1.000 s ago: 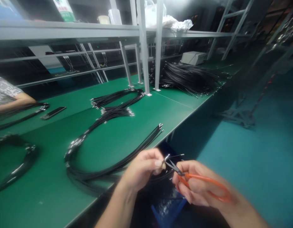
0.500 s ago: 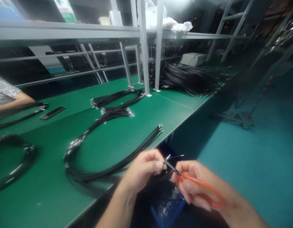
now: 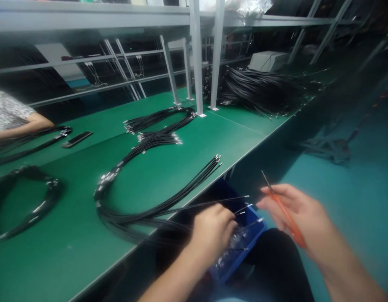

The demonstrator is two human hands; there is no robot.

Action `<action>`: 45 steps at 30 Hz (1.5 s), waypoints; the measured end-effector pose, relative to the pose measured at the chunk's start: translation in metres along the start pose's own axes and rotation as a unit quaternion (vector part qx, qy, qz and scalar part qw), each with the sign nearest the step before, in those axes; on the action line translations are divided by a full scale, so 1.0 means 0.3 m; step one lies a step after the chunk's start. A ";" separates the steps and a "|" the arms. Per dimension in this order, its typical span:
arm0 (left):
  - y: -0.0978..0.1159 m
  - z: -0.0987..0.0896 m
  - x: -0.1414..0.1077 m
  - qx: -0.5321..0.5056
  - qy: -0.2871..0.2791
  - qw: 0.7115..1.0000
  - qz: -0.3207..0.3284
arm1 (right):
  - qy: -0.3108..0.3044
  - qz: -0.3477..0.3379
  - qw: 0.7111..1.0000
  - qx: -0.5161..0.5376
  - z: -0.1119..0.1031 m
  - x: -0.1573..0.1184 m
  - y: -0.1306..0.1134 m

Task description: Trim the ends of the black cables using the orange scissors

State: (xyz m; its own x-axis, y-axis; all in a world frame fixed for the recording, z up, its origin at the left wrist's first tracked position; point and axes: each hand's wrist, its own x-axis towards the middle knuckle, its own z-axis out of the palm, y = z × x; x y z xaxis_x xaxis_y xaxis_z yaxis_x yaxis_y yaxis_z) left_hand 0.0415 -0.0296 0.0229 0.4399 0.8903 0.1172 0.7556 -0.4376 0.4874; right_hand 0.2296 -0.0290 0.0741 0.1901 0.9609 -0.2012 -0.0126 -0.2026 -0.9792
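Note:
My right hand (image 3: 294, 209) grips scissors (image 3: 286, 220) by their orange handles. Their dark, slim blades point up and away, apart from the cables. My left hand (image 3: 214, 226) is curled down over the black cables (image 3: 178, 226) at the table's front edge. Its fingertips are hidden, but cable ends with light tips stick out just beyond its fingers. Below it sits a blue bin (image 3: 257, 233) with small clear or shiny pieces inside, too blurred to name. The cables belong to a long bundle (image 3: 107, 180) curving across the green table (image 3: 194, 163), wrapped in places with something shiny.
More coiled cables (image 3: 45, 205) lie at the left, near a phone (image 3: 77, 139) and another person's arm (image 3: 38, 122). A big cable pile (image 3: 259, 90) rests behind the metal posts (image 3: 197, 63). A shelf (image 3: 93, 19) spans above the table.
My right hand has moved right with the scissors, away from the left hand. My left hand has turned over and lowered onto the cables above the bin. The view has tilted down.

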 end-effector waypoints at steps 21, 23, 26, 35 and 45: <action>-0.196 -0.136 0.145 0.035 0.162 0.975 -0.149 | -0.002 -0.043 0.991 0.128 -0.006 0.002 0.004; -0.140 -0.159 0.177 -0.026 0.137 0.983 -0.122 | 0.009 -0.045 0.988 0.150 0.009 0.000 0.014; -0.030 -0.180 0.205 -0.117 0.103 0.986 -0.057 | 0.001 -0.035 0.983 0.181 0.049 -0.006 0.033; 0.085 -0.147 0.096 -0.348 0.090 0.932 -0.052 | 0.010 -0.066 0.956 0.285 0.128 -0.030 0.037; 0.093 -0.123 0.067 -0.363 0.099 0.923 -0.075 | 0.024 -0.074 0.947 0.311 0.160 -0.031 0.015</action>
State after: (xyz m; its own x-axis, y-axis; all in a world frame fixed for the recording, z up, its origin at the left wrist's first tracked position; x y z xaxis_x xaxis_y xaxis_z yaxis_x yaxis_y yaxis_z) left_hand 0.0536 -0.0192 0.0709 0.2056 0.9710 0.1218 0.2445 -0.1714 0.9544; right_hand 0.1808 -0.0298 0.0702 0.2789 0.9575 -0.0733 -0.5561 0.0988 -0.8252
